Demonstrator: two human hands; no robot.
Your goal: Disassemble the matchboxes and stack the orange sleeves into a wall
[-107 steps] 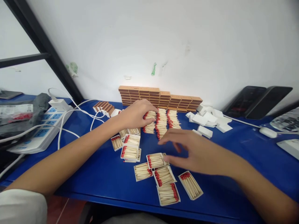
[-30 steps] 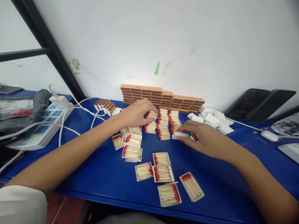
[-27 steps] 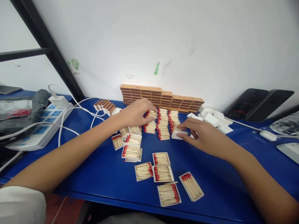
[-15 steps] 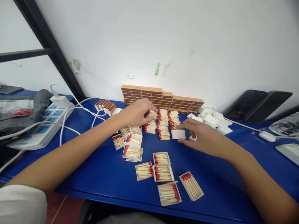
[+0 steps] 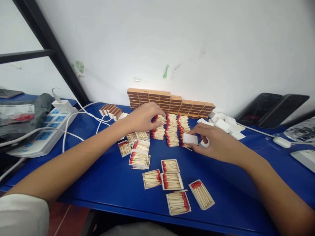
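Observation:
My left hand (image 5: 145,116) rests at the leftmost column of loose red-tipped matches (image 5: 158,132), thumb and fingers apart around its far part. Two more match columns (image 5: 172,131) lie to its right. My right hand (image 5: 209,141) is closed on a white matchbox tray (image 5: 190,139), pinched between thumb and fingers at the near end of the third column (image 5: 183,124). Its upturned face is plain white, and a few matches show beside its lower edge. Another white piece (image 5: 203,143) shows within the curl of that hand, partly hidden.
Filled trays (image 5: 172,181) lie in front and at left (image 5: 139,159). Brown matchboxes (image 5: 150,98) are stacked along the wall. White trays (image 5: 226,124) are heaped at right, near two dark phone-like devices (image 5: 270,109). Cables and a power strip (image 5: 46,131) occupy the left.
My right hand has raised and tilted the white tray slightly. Matches now show at the near end of the third column, where the tray stood. My left hand has hardly moved.

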